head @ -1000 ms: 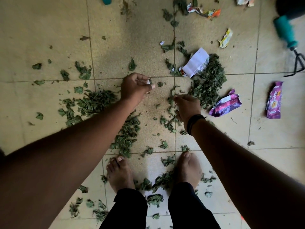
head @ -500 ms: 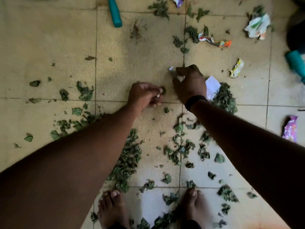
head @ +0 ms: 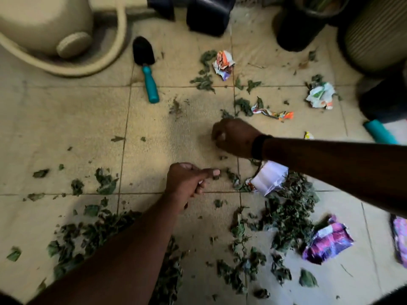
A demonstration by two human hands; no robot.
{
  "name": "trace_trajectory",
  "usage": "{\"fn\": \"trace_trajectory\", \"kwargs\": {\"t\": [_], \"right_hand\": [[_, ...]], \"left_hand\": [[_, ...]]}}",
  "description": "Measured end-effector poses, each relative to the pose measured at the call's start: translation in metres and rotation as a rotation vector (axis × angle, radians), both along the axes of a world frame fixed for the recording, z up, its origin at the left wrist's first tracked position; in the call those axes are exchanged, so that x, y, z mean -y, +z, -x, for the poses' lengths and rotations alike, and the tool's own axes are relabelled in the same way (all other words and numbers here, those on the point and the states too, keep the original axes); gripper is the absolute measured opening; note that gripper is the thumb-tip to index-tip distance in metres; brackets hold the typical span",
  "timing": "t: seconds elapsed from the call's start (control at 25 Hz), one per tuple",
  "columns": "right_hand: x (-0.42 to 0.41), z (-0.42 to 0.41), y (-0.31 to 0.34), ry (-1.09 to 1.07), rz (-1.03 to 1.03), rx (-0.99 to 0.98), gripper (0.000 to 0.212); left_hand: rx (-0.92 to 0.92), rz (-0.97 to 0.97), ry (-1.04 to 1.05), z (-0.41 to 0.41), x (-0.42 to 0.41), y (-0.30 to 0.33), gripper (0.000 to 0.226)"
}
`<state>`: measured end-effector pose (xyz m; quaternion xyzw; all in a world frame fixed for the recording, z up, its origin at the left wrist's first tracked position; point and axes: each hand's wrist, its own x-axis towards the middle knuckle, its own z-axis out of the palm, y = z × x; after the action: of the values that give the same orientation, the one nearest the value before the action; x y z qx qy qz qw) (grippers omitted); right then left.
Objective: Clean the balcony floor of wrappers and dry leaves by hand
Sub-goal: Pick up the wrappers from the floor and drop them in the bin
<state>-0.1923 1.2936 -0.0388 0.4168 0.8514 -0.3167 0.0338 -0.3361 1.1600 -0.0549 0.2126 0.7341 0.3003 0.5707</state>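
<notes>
Dry green leaves litter the tiled floor, thickest in a pile (head: pixel 290 212) at the right and a spread (head: pixel 92 234) at the lower left. My left hand (head: pixel 189 181) hovers mid-floor with its fingers curled and thumb out, pinching a small white scrap. My right hand (head: pixel 235 137) is closed in a fist just above the floor, with a pale bit showing between the fingers. A white paper wrapper (head: pixel 269 177) lies under my right forearm. A purple wrapper (head: pixel 328 241), a twisted colourful wrapper (head: pixel 273 113), an orange-white wrapper (head: pixel 223 62) and a white-green wrapper (head: pixel 320 95) lie around.
A black trowel with a teal handle (head: pixel 149 82) lies at the upper middle. A beige watering can (head: pixel 44 25) stands at the top left. Black pots (head: pixel 209 14) and a ribbed pot (head: pixel 374 34) line the back. Another teal handle (head: pixel 380 133) is at the right.
The view tilted up and forward, so my feet left the frame and the pots appeared. My right hand moved up from the leaves to a white scrap and closed into a fist.
</notes>
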Motion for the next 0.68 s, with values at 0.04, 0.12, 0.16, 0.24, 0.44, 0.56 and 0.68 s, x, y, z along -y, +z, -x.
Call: {"fn": "trace_trajectory", "kwargs": {"t": [0.04, 0.12, 0.16, 0.24, 0.44, 0.56, 0.68], "right_hand": [[-0.005, -0.004, 0.01, -0.067, 0.008, -0.111, 0.011], [0.002, -0.016, 0.029, -0.253, 0.078, -0.315, 0.011], [0.013, -0.025, 0.037, -0.32, 0.12, -0.366, 0.012], [0.035, -0.048, 0.038, -0.378, 0.143, -0.366, 0.014], [0.076, -0.099, 0.019, -0.622, 0.359, -0.481, 0.014], [0.097, -0.107, 0.011, -0.862, 0.488, -0.638, 0.011], [0.107, -0.102, 0.006, -0.879, 0.599, -0.728, 0.01]], "left_hand": [[-0.003, 0.002, 0.0, -0.001, -0.003, 0.001, 0.038], [-0.027, 0.026, -0.002, -0.001, -0.004, 0.002, 0.039], [-0.023, 0.025, -0.011, -0.003, -0.003, 0.002, 0.039], [-0.047, -0.002, 0.004, -0.006, 0.001, -0.002, 0.039], [-0.129, -0.113, 0.007, -0.009, 0.009, -0.013, 0.037], [-0.106, -0.138, -0.01, -0.009, 0.011, -0.01, 0.037], [-0.138, -0.183, 0.003, -0.011, 0.012, -0.017, 0.038]]}}
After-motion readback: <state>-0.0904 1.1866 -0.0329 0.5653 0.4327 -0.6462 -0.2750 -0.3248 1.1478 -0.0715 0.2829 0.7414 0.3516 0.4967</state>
